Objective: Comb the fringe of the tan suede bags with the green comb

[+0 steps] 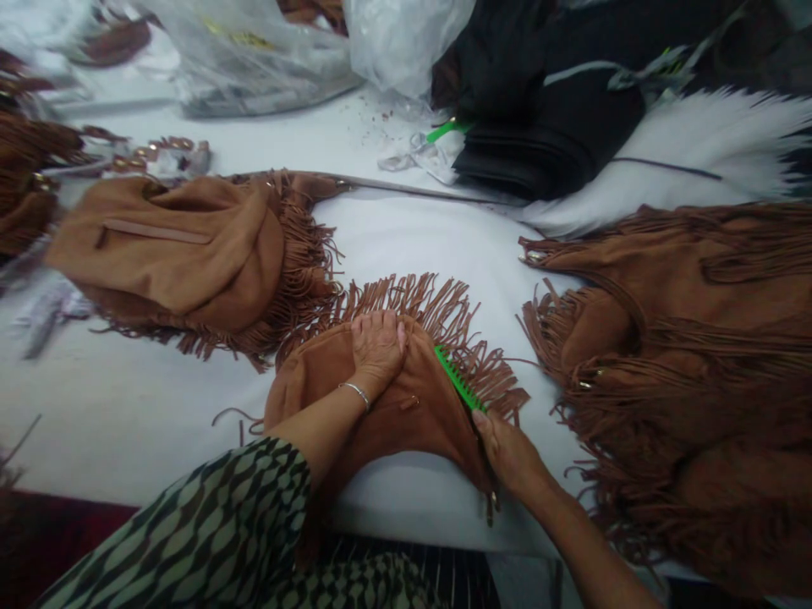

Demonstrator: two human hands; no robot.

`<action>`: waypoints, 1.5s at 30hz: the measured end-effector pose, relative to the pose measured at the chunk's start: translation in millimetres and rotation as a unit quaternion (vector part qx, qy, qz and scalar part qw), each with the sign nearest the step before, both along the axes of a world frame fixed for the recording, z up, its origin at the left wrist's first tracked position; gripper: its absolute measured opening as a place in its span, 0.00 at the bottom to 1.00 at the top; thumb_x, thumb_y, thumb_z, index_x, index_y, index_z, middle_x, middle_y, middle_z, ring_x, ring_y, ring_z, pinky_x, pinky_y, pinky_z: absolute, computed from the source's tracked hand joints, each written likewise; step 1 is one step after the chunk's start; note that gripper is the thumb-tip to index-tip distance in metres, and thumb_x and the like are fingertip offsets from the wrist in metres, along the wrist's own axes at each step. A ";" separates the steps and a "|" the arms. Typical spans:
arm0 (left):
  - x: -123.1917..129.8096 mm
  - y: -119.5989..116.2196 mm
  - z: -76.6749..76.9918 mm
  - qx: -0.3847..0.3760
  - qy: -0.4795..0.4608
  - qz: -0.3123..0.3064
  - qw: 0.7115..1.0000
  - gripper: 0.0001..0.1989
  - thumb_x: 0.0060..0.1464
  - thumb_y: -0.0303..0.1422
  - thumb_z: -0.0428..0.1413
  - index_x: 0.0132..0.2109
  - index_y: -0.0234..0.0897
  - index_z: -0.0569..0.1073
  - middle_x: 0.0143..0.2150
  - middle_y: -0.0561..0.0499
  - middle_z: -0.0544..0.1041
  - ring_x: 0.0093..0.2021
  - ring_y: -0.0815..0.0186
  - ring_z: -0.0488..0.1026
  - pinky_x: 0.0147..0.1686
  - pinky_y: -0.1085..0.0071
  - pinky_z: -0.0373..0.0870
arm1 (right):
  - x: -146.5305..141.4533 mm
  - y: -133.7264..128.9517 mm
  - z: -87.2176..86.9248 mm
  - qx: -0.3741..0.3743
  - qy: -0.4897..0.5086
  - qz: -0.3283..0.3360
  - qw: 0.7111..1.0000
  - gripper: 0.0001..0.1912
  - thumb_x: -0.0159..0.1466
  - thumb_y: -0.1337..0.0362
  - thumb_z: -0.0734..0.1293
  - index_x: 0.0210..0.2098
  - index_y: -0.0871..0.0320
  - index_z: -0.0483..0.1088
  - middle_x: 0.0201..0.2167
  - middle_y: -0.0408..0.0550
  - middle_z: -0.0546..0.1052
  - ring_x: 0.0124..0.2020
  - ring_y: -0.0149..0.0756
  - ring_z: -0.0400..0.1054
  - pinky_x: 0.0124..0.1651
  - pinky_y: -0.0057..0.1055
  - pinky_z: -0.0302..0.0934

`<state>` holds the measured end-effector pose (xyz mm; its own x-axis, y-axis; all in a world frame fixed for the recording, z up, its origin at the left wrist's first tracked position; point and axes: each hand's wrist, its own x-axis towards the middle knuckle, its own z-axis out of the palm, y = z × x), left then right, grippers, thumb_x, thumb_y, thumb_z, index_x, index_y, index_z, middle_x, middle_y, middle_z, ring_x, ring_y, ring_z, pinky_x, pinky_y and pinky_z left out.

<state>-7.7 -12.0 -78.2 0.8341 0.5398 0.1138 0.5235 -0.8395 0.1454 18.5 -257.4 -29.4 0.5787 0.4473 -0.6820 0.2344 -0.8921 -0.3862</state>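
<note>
A brown suede bag (406, 431) with a fringed edge lies in front of me on the white table. My left hand (379, 345) rests on its upper part, palm down with the fingers laid flat near the seam. In my right hand (507, 448) is a green comb (458, 379), gripped at its near end. The comb's teeth point into the fringe (498, 381) along the bag's right edge. More fringe fans out above my left fingers. A metal clasp (491, 506) hangs at the bag's lower right corner.
Another brown fringed bag (183, 245) sits at the left, touching the fringe. Several more brown fringed pieces (710, 338) are heaped at the right. Behind are folded black fabric (545, 144), white fur (691, 161) and clear plastic bags (266, 59) on the white table (431, 228).
</note>
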 end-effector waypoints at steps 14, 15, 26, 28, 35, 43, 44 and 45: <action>4.1 -3.0 -2.0 0.005 0.010 0.049 0.999 0.15 0.61 0.38 0.44 0.47 0.36 0.70 0.43 0.43 0.71 0.47 0.54 0.64 0.53 0.56 0.55 | 147.3 42.2 -25.5 -0.098 -0.172 0.035 0.980 0.33 0.68 0.47 0.43 0.46 0.66 0.68 0.43 0.66 0.75 0.44 0.49 0.71 0.42 0.36 0.59; 4.5 -2.7 -3.6 0.004 0.007 0.056 0.998 0.15 0.61 0.38 0.44 0.47 0.36 0.70 0.43 0.43 0.72 0.47 0.54 0.64 0.53 0.56 0.55 | 151.9 44.5 -26.9 -0.096 -0.175 0.035 0.979 0.34 0.68 0.47 0.43 0.45 0.66 0.69 0.42 0.66 0.75 0.44 0.49 0.71 0.41 0.37 0.60; 47.0 -24.2 41.8 -0.180 -0.091 -0.019 0.979 0.25 0.53 0.33 0.53 0.57 0.31 0.63 0.49 0.40 0.71 0.51 0.55 0.66 0.54 0.57 0.62 | 130.5 26.9 -7.6 -0.011 -0.293 0.046 0.955 0.28 0.69 0.50 0.46 0.50 0.64 0.64 0.47 0.63 0.74 0.46 0.46 0.71 0.45 0.36 0.60; 67.9 -47.4 51.8 -0.309 -0.076 -0.061 0.946 0.30 0.47 0.31 0.57 0.58 0.31 0.62 0.48 0.41 0.72 0.48 0.57 0.68 0.52 0.61 0.65 | 126.3 22.5 1.3 0.004 -0.291 0.053 0.955 0.28 0.69 0.50 0.46 0.52 0.64 0.62 0.46 0.62 0.74 0.43 0.47 0.72 0.43 0.36 0.60; 101.8 -94.3 39.1 -0.628 -0.002 -0.147 0.764 0.07 0.52 0.30 0.51 0.29 0.32 0.71 0.24 0.53 0.69 0.27 0.70 0.65 0.33 0.73 0.67 | 121.2 9.3 13.0 0.047 -0.274 0.137 0.951 0.28 0.69 0.51 0.46 0.56 0.64 0.59 0.59 0.65 0.64 0.48 0.45 0.70 0.49 0.36 0.59; 71.3 -79.0 34.0 -0.632 -0.102 -0.063 0.766 0.08 0.55 0.31 0.51 0.29 0.34 0.67 0.23 0.54 0.66 0.25 0.73 0.62 0.29 0.77 0.62 | 205.7 18.6 35.0 0.010 -0.281 -0.006 0.960 0.30 0.68 0.50 0.47 0.43 0.67 0.69 0.39 0.67 0.75 0.43 0.51 0.70 0.44 0.41 0.59; 75.7 -79.2 30.7 -0.634 -0.115 -0.010 0.764 0.10 0.57 0.34 0.49 0.29 0.34 0.66 0.22 0.55 0.64 0.23 0.73 0.61 0.27 0.77 0.62 | 211.5 24.6 43.4 0.044 -0.296 -0.018 0.954 0.30 0.68 0.50 0.46 0.41 0.66 0.70 0.38 0.65 0.75 0.42 0.49 0.70 0.43 0.39 0.59; 82.4 -79.3 27.9 -0.641 -0.124 0.031 0.757 0.11 0.59 0.36 0.47 0.30 0.35 0.65 0.21 0.56 0.63 0.22 0.73 0.60 0.26 0.76 0.62 | 213.6 31.0 51.4 0.082 -0.306 -0.025 0.948 0.31 0.68 0.50 0.45 0.39 0.65 0.70 0.37 0.63 0.75 0.41 0.47 0.70 0.42 0.37 0.59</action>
<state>74.7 -91.3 -50.3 0.8410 0.3770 -0.3881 0.3792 0.1009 0.9198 232.2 -226.5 22.0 0.8664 0.4805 -0.1361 0.4187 -0.8474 -0.3264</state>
